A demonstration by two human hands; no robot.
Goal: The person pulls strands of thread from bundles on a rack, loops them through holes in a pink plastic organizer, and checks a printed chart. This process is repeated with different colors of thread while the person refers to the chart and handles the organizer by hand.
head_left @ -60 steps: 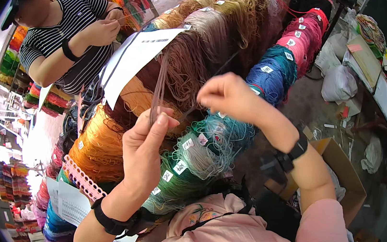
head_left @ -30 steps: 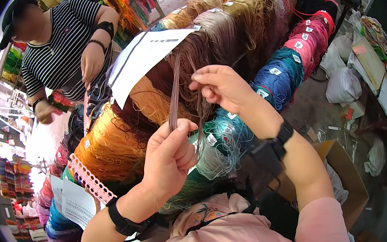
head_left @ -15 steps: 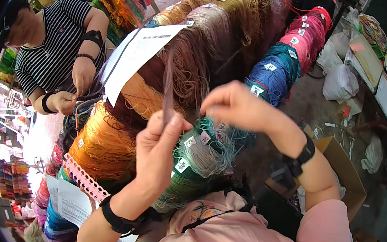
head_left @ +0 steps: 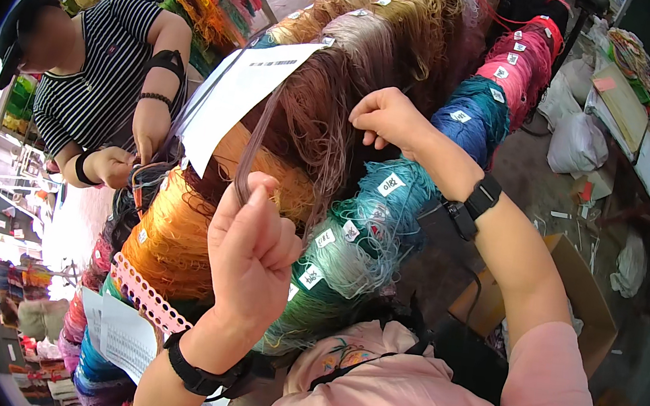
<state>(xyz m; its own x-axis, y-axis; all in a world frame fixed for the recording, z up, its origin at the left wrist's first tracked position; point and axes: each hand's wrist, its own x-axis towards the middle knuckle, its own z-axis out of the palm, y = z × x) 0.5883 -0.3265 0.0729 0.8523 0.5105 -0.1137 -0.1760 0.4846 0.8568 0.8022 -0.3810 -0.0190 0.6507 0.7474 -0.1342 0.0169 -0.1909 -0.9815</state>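
My left hand (head_left: 252,255) is closed around a thin bundle of mauve-brown thread (head_left: 253,141), which runs up from the fingers beside a white printed sheet (head_left: 245,96). Behind it hangs a thick mass of brown thread (head_left: 304,107) on the rack. My right hand (head_left: 393,120) is raised at the right edge of that brown mass, thumb and fingers pinched together. Whether a fine strand lies in that pinch cannot be made out. Below the right hand are labelled hanks of pale teal and green thread (head_left: 362,260). Orange thread (head_left: 176,229) hangs to the left of my left hand.
Across the rack a co-worker in a striped shirt (head_left: 108,55) handles dark strands. A pink perforated strip (head_left: 147,295) and printed sheets (head_left: 126,333) hang at the near left. To the right stand a cardboard box (head_left: 582,287) and white plastic bags (head_left: 576,140).
My left hand has shifted left, and the held thread now slants instead of hanging nearly upright. My right hand has moved farther away, up from the teal hanks, apart from my left.
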